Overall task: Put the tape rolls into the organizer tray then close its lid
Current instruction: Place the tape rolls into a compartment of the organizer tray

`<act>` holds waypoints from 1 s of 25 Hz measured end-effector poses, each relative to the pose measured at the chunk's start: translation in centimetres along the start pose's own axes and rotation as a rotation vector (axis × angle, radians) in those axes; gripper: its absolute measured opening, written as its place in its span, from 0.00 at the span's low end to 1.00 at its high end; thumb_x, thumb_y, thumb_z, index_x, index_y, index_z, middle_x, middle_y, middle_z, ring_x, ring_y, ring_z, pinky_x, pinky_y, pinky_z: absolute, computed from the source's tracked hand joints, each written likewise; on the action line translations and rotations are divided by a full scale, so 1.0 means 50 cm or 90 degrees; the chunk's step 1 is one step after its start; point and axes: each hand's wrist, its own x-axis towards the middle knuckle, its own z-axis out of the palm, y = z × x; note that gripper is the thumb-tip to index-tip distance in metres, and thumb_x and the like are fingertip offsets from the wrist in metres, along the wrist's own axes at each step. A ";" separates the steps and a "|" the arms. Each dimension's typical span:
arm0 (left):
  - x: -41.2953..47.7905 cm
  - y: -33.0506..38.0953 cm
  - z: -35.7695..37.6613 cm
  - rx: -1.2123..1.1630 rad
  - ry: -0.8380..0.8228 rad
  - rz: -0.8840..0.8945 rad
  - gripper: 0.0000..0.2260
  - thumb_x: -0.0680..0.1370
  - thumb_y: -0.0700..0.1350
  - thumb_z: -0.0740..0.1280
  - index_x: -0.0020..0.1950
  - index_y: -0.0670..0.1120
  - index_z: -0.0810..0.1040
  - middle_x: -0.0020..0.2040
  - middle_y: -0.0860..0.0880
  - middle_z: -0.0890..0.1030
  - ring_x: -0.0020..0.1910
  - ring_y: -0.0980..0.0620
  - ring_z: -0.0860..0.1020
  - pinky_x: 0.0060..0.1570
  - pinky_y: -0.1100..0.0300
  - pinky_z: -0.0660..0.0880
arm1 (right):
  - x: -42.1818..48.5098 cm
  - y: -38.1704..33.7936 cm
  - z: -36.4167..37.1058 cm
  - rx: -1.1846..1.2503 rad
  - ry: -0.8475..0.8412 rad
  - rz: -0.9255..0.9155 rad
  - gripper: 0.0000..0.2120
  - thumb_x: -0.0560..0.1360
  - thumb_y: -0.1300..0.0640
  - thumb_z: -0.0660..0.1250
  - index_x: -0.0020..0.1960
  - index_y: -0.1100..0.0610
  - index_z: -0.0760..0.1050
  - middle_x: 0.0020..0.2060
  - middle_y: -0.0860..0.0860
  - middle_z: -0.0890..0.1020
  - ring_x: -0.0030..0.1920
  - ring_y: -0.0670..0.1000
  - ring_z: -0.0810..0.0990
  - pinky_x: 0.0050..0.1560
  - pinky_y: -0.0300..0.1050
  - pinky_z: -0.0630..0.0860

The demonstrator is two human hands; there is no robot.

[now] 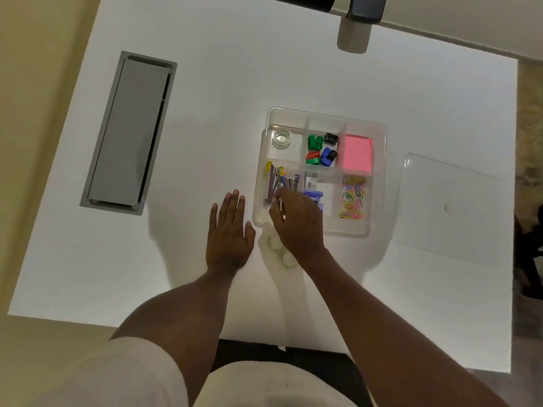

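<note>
Still loading: right hand [296, 221] hovers over the organizer tray [379, 171] at its 7 o'clock corner, maybe pinching a roll, can't tell. Left hand [229, 230] lies flat, fingers apart. Tape rolls [279, 248] wait just below; one's already at 11 o'clock. Lid [449, 207] sits at 3.

Looked like an office. White desk [293, 69] had a grey cable hatch [129, 132] set in its top, w/ a dark chair [364, 7] at far edge. Clear tray [377, 171] held stationery: paper clips [354, 198], sticky notes [357, 154], sharpeners [321, 149].
</note>
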 end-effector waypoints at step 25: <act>0.005 -0.004 0.013 0.007 -0.015 -0.004 0.28 0.87 0.57 0.50 0.86 0.49 0.53 0.87 0.48 0.52 0.86 0.48 0.50 0.84 0.42 0.50 | -0.098 0.006 0.036 -0.054 -0.055 -0.030 0.27 0.74 0.42 0.72 0.66 0.56 0.75 0.60 0.55 0.81 0.59 0.55 0.79 0.61 0.50 0.77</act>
